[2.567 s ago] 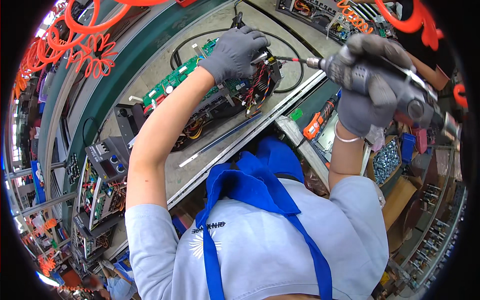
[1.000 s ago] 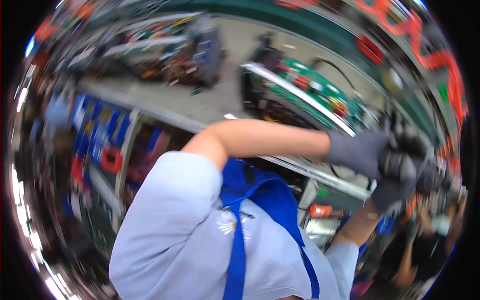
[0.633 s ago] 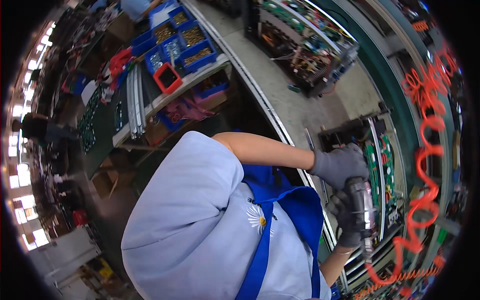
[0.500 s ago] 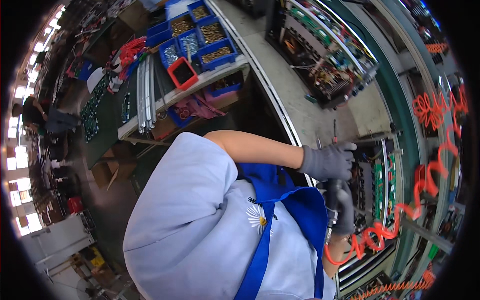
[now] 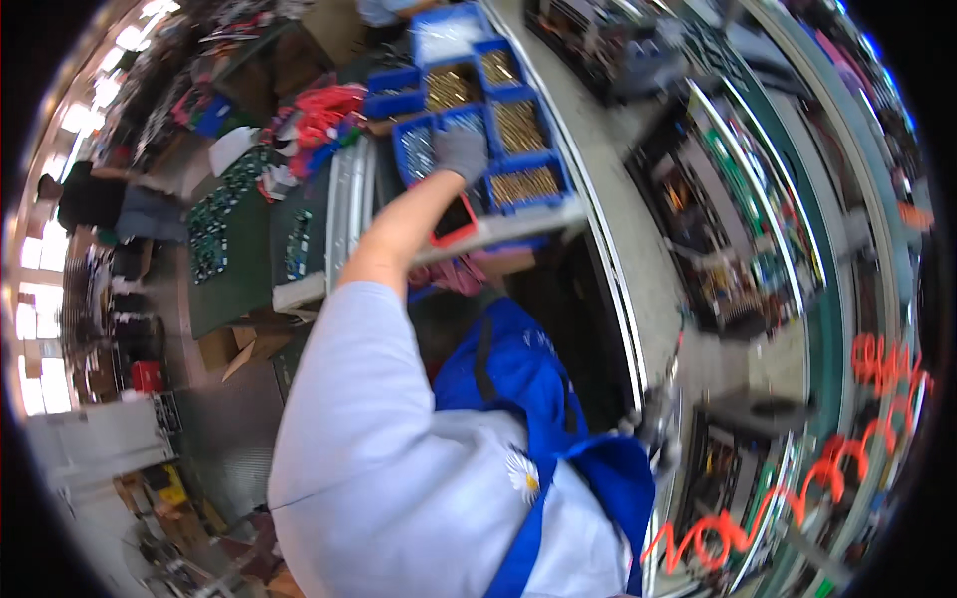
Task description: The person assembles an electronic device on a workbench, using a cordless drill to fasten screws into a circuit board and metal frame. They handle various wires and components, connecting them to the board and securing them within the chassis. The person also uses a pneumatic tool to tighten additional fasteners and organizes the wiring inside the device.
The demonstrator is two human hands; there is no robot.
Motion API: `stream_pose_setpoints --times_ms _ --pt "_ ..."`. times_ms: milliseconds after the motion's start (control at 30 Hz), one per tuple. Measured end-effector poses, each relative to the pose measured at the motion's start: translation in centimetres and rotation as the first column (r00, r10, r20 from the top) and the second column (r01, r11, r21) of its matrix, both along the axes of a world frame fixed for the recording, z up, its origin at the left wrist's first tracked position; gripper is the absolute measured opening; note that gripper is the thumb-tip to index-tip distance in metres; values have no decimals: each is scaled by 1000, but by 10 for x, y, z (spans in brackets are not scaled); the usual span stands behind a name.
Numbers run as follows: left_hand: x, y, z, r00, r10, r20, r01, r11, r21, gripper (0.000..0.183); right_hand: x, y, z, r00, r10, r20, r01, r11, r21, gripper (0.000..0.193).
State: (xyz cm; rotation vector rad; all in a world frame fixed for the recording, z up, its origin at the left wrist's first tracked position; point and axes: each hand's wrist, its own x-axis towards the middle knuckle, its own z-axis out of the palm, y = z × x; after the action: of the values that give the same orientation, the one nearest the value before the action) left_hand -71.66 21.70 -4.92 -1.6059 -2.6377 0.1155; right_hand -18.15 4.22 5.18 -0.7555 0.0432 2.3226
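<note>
Grey-gloved left hand (image 5: pixel 462 154) reaches into a blue bin (image 5: pixel 484 126) near the table's edge (image 5: pixel 523 226), grip hidden; picking small parts (image 5: pixel 461 121) likely needs pinching.

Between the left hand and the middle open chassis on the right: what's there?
From the left hand: blue bins of brass-coloured parts, then a pale rail, then grey worktop up to the chassis. Head view shows it.

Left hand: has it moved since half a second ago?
Yes, left and forward, judged against the blue bins. The left hand was over the bench, apart from them; now it is over or in one.
</note>
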Motion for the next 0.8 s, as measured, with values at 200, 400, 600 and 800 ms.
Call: stream_pose_setpoints --times_ms 200,400,600,800 --pt "-36 67 -115 953 229 196 -291 871 397 23 -34 36 -19 989 138 53 -137 990 -31 60" --pt "-55 62 -79 990 -144 11 144 980 -138 22 -51 65 -30 967 250 44 -248 968 -40 59" --pt "-51 63 -62 981 -192 21 190 979 68 18 -46 63 -28 972 235 9 -235 972 -3 58" --pt "-42 39 -16 76 -326 942 -383 863 329 21 -26 23 -26 992 72 -105 -68 997 44 57"
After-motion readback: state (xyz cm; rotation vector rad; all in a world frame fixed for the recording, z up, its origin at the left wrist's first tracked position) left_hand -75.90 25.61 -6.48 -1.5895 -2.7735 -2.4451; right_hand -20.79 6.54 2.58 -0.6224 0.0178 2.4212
